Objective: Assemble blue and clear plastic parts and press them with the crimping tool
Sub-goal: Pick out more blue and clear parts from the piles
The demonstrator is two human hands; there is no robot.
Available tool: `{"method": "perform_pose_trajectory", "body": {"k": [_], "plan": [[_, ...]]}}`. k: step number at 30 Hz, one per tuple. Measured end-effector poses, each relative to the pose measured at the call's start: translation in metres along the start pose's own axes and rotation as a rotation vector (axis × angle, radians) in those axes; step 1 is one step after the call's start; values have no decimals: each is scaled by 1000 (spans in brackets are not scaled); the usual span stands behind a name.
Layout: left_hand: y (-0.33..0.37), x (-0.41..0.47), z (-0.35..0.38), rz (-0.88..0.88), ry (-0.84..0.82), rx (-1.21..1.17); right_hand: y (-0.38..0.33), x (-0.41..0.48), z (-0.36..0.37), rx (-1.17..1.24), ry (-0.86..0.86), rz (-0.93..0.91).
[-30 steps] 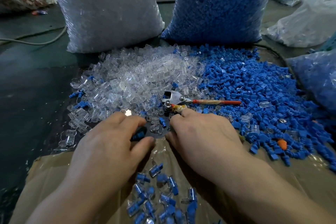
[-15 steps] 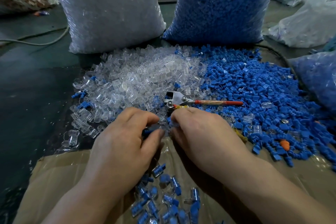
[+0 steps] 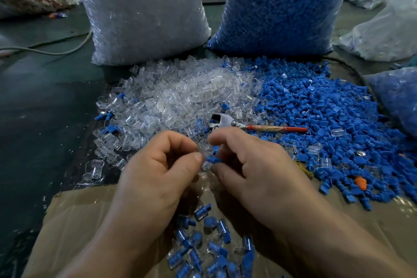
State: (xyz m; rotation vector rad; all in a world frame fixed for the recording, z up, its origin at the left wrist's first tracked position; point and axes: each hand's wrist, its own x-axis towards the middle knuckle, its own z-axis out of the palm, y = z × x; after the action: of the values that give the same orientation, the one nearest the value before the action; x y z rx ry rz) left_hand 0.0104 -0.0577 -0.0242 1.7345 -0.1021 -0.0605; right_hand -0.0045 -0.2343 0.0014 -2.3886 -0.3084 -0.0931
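Nearest the viewer, well in front of the crimping tool (image 3: pixel 232 123), a cluster of assembled blue-and-clear pieces (image 3: pixel 203 250) is seen lying on a cardboard sheet (image 3: pixel 79 221). Between that cluster and the tool, both hands are held close together. The left hand (image 3: pixel 158 176) is curled, thumb and forefinger pinched on a clear part (image 3: pixel 206 166), which is blurred and only partly seen. The right hand (image 3: pixel 255 171) is likewise curled, and a blue part (image 3: pixel 213 160) is gripped between its thumb and fingers, touching the clear part. The tool is laid just beyond the fingertips, ungripped, its red handle pointing right. A heap of clear parts (image 3: pixel 180 95) is spread behind and left of the tool, a heap of blue parts (image 3: pixel 327 119) behind and right of it. Farthest beyond the tool, a bag of clear parts (image 3: pixel 144 11) and a bag of blue parts (image 3: pixel 282 7) are stood side by side.
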Motion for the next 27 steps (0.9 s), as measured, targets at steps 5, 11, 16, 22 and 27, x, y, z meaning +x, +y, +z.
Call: {"method": "perform_pose_trajectory", "body": {"k": [5,11,16,22,27], "plan": [[10,2,-2,-160,-44,-440,-2,-3,-5,406,79,102],[8,2,0,-143,-104,-474,-8,-6,-1,432,69,50],[1,2,-3,-72,-112,-352,-9,-3,-3,433,43,97],[2,-4,3,115,-56,-174,-9,0,-6,944,-29,279],[5,-3,-1,99,-60,-35,-4,-5,1,52,186,-151]]}}
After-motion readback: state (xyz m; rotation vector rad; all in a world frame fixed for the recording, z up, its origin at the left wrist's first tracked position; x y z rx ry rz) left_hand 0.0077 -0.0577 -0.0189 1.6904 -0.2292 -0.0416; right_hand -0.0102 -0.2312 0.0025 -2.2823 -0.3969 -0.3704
